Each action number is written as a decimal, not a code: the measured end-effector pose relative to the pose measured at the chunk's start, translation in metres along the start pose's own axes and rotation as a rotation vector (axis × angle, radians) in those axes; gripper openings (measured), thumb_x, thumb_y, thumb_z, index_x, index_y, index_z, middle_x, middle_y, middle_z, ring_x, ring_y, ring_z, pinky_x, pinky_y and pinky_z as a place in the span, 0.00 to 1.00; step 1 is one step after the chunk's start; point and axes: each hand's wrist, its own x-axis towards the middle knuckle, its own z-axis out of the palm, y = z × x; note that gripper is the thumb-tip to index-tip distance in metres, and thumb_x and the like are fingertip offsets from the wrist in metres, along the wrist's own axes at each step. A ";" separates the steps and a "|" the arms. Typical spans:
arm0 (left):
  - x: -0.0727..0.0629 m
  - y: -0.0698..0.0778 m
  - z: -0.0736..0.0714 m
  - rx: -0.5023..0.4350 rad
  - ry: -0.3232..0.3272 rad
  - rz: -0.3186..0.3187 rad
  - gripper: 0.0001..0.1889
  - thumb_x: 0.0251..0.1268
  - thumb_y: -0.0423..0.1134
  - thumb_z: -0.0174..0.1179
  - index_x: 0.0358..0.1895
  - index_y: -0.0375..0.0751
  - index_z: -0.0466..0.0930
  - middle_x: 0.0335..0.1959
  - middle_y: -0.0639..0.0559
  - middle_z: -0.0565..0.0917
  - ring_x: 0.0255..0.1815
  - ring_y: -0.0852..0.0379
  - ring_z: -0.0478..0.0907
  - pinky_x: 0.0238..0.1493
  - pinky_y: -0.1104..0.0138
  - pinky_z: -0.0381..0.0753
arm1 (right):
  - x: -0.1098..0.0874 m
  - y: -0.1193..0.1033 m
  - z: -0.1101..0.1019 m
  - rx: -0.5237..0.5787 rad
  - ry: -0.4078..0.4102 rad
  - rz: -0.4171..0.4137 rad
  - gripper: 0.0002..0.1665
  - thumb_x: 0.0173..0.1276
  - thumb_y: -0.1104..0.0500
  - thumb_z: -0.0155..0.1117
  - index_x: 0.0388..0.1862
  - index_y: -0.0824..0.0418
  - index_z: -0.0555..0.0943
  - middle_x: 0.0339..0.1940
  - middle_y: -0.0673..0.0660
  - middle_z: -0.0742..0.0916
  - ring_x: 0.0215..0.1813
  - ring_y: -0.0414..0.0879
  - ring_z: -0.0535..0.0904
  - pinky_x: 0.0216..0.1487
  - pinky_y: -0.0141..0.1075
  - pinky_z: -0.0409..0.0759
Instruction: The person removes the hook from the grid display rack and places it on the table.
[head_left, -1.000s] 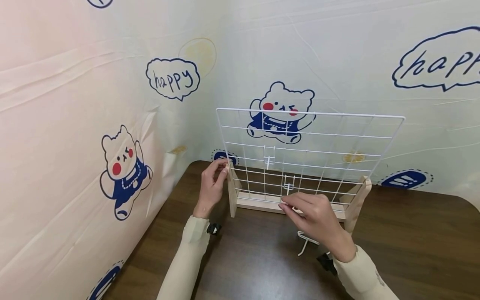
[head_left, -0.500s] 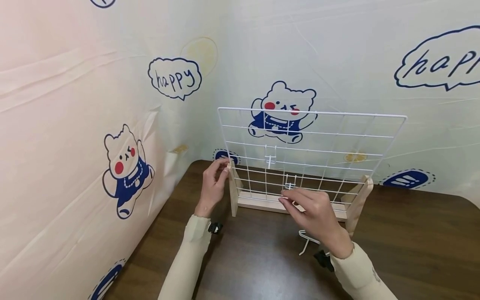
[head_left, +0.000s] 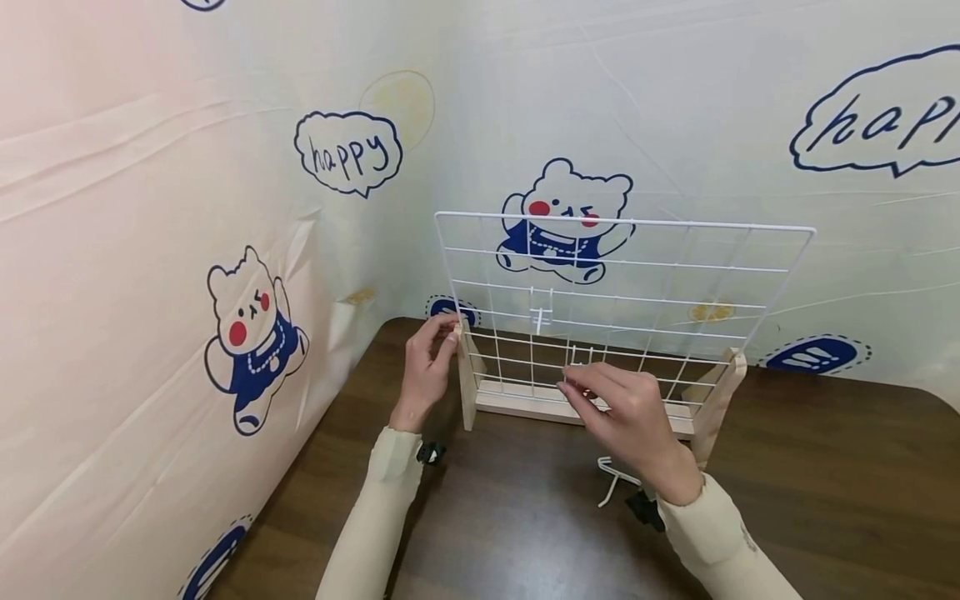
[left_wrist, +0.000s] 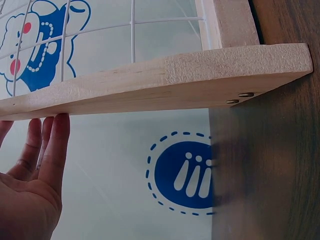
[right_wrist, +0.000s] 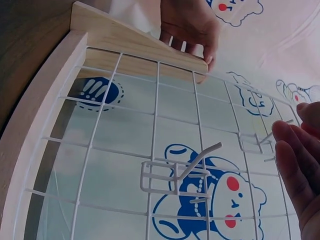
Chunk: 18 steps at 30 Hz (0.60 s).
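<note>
Two hooks (right_wrist: 179, 177) are on the grid (head_left: 678, 222); a loose hook (head_left: 617, 475) is likely left (straight-fingered left hand (head_left: 424, 368) touches the wooden end (left_wrist: 165, 91); right hand (head_left: 632, 415) seems relaxed, empty).

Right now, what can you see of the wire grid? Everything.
The wire grid is white, with thin crossing rods making four-sided openings and a heavier outer frame with rounded upper corners. It looks like coated metal. It stands up from the table, set between two wooden side panels joined by a wooden bar. Two hooks hang on it: an upper hook and a lower hook. The right hand is in front; contact with the grid can't be confirmed.
</note>
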 end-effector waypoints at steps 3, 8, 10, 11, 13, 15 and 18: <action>0.001 0.000 0.000 -0.002 0.001 -0.005 0.13 0.75 0.26 0.53 0.54 0.26 0.82 0.47 0.32 0.87 0.45 0.50 0.80 0.44 0.81 0.77 | 0.003 0.000 0.000 0.002 -0.008 0.008 0.10 0.73 0.58 0.69 0.40 0.65 0.90 0.32 0.57 0.93 0.29 0.45 0.89 0.29 0.32 0.85; 0.001 0.002 -0.001 0.002 -0.005 -0.010 0.13 0.75 0.26 0.53 0.54 0.26 0.82 0.47 0.31 0.86 0.45 0.46 0.81 0.44 0.82 0.76 | 0.008 0.000 0.000 0.007 -0.021 0.025 0.12 0.75 0.56 0.67 0.41 0.65 0.90 0.34 0.58 0.93 0.30 0.46 0.90 0.28 0.31 0.84; 0.000 0.003 -0.001 0.005 -0.008 -0.013 0.13 0.75 0.26 0.53 0.54 0.26 0.82 0.47 0.31 0.86 0.45 0.45 0.81 0.45 0.82 0.76 | 0.009 0.000 0.001 0.010 -0.017 0.023 0.11 0.74 0.57 0.68 0.42 0.66 0.90 0.34 0.59 0.93 0.30 0.46 0.90 0.27 0.31 0.84; 0.000 0.002 -0.002 0.007 -0.009 -0.015 0.13 0.75 0.26 0.53 0.54 0.26 0.82 0.47 0.31 0.86 0.45 0.45 0.81 0.45 0.82 0.76 | 0.009 0.000 0.002 0.010 -0.016 0.023 0.10 0.73 0.58 0.69 0.42 0.66 0.90 0.34 0.59 0.93 0.30 0.46 0.90 0.28 0.31 0.84; 0.000 0.002 -0.001 0.003 -0.009 -0.017 0.13 0.74 0.25 0.53 0.54 0.25 0.82 0.47 0.31 0.86 0.46 0.45 0.81 0.46 0.82 0.76 | 0.011 -0.001 0.003 0.003 -0.019 0.026 0.08 0.69 0.61 0.72 0.43 0.65 0.90 0.34 0.59 0.93 0.31 0.47 0.90 0.30 0.32 0.85; 0.000 0.002 -0.001 -0.002 -0.008 -0.015 0.13 0.74 0.25 0.53 0.54 0.25 0.82 0.47 0.31 0.86 0.46 0.45 0.81 0.47 0.82 0.76 | 0.013 -0.001 0.004 0.000 -0.023 0.036 0.09 0.64 0.65 0.75 0.43 0.65 0.90 0.35 0.59 0.94 0.32 0.47 0.90 0.30 0.33 0.85; 0.000 0.002 -0.001 -0.007 -0.009 -0.006 0.12 0.74 0.25 0.53 0.54 0.24 0.82 0.47 0.30 0.86 0.46 0.44 0.81 0.48 0.81 0.75 | 0.016 -0.002 0.005 -0.004 -0.031 0.052 0.14 0.56 0.70 0.78 0.43 0.65 0.90 0.36 0.59 0.94 0.31 0.46 0.90 0.30 0.34 0.86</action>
